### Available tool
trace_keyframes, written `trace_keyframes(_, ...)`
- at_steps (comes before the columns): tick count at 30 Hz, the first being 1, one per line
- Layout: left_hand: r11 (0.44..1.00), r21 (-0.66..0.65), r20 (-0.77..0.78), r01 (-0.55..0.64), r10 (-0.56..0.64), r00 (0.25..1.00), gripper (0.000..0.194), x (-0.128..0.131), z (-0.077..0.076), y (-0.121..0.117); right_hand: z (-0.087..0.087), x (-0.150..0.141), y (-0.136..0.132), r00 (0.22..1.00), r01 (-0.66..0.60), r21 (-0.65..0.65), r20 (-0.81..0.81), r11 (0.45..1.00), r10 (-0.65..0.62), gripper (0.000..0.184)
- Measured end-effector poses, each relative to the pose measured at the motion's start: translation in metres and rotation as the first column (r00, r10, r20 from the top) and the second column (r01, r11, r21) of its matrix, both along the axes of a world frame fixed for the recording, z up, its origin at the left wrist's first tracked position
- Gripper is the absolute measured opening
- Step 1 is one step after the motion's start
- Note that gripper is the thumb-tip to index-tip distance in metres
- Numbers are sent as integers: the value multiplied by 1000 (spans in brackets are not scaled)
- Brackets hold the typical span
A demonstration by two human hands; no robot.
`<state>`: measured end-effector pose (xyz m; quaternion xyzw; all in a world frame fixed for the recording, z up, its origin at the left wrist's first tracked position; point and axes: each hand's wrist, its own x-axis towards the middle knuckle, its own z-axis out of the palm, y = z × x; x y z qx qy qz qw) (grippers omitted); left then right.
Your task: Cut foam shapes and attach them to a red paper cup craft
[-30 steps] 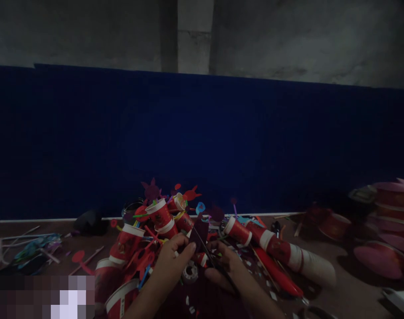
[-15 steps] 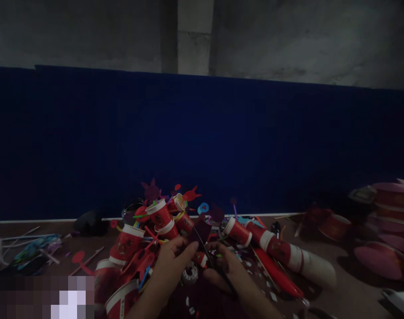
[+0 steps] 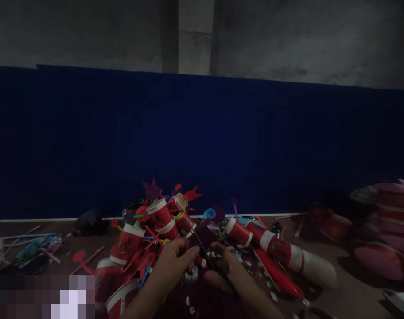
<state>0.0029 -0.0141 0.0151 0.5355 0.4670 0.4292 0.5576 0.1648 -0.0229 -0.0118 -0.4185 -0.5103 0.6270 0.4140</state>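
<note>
Before me, my left hand (image 3: 175,261) is closed, thumb against fingers, on a dark maroon piece of paper (image 3: 204,235). My right hand (image 3: 227,266) is wrapped round the black handle of a pair of scissors (image 3: 202,248), whose thin blades point up and left across the paper. Dim light hides the paper's exact outline. A light blue ring-shaped cutout (image 3: 209,214) shows just beyond the paper; I cannot tell whether it is joined to it. Below, between the hands, lies a white tape roll (image 3: 190,274).
Red paper cups (image 3: 127,243) with coloured cutouts crowd the left. A stack of nested cups (image 3: 281,252) lies at right beside a red plastic packet (image 3: 278,274). Pink-lidded tubs (image 3: 393,212) stand far right. Paper scraps litter the table; a blue panel (image 3: 202,141) rises behind.
The dark paper and the blue ring cutout have shifted slightly right and down. My left hand has turned a little. The scissors stay at nearly the same slant in my right hand.
</note>
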Motion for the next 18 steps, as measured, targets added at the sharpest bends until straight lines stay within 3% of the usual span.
trace_keyframes(6, 999, -11, -21, -42, 42, 999, 36, 0, 2, 0, -13, 3, 5, 1000, -9, 63, -6, 998, 10, 59)
trace_keyframes(12, 998, 2, -5, -70, 70, 998, 35, 0, 2, 1, -6, 6, 6, 994, -85, 88, -59, 992, 91, 61)
trace_keyframes(18, 996, -6, -34, -91, 90, 995, 30, -1, 4, 2, 2, 4, 4, 989, -141, 56, -44, 988, 143, 74)
